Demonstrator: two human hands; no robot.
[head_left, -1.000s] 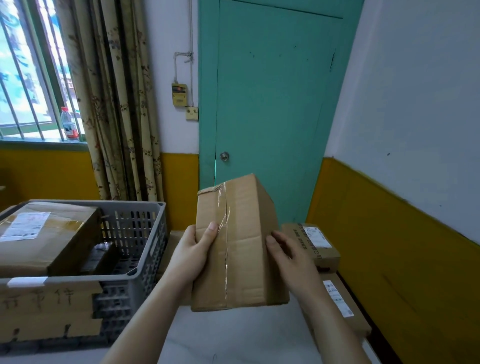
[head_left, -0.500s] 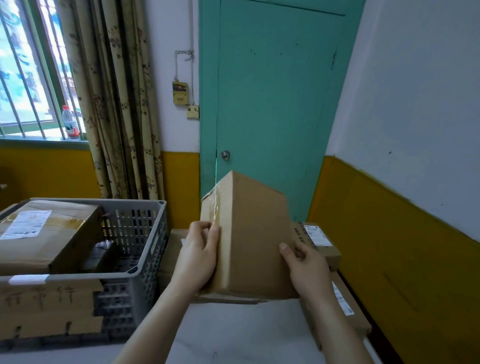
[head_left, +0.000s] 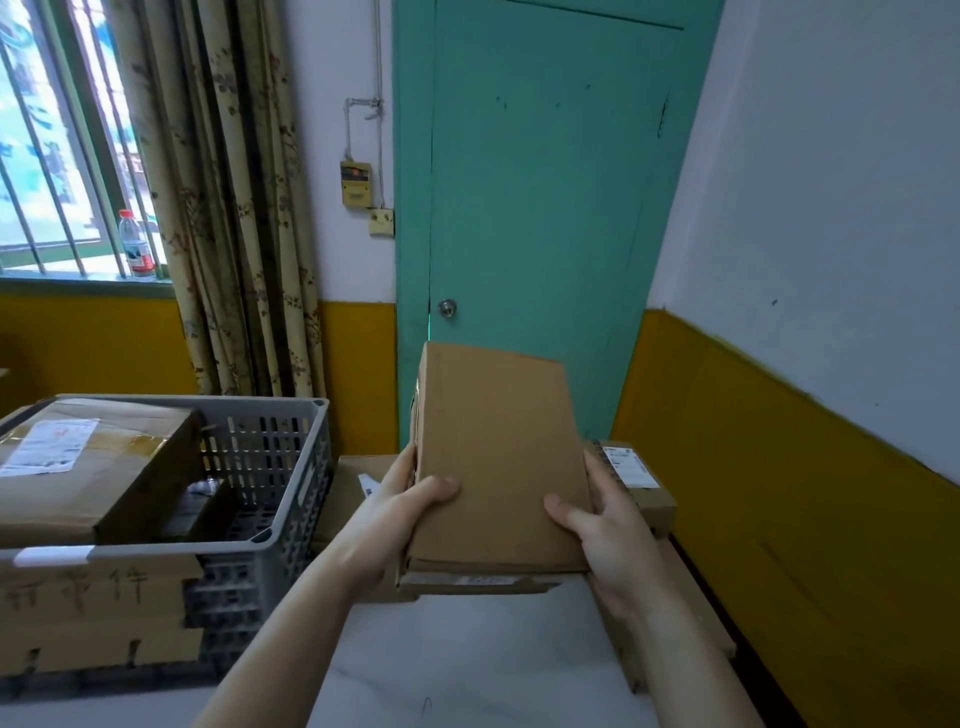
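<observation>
- Head view: left hand (head_left: 400, 514) and right hand (head_left: 608, 525) clasp the cardboard box (head_left: 498, 447) by its sides, thumbs on top.
- It seems set on the flat parcels (head_left: 467, 583); letting go remains.

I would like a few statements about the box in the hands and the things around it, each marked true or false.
1. The left hand and the right hand both grip the cardboard box. True.
2. A labelled parcel lies in the grey crate. True.
3. The grey crate stands to the right of the cardboard box. False: it stands to its left.
4. The teal door is wide open. False: it is closed.
5. A bottle stands on the window sill. True.
</observation>
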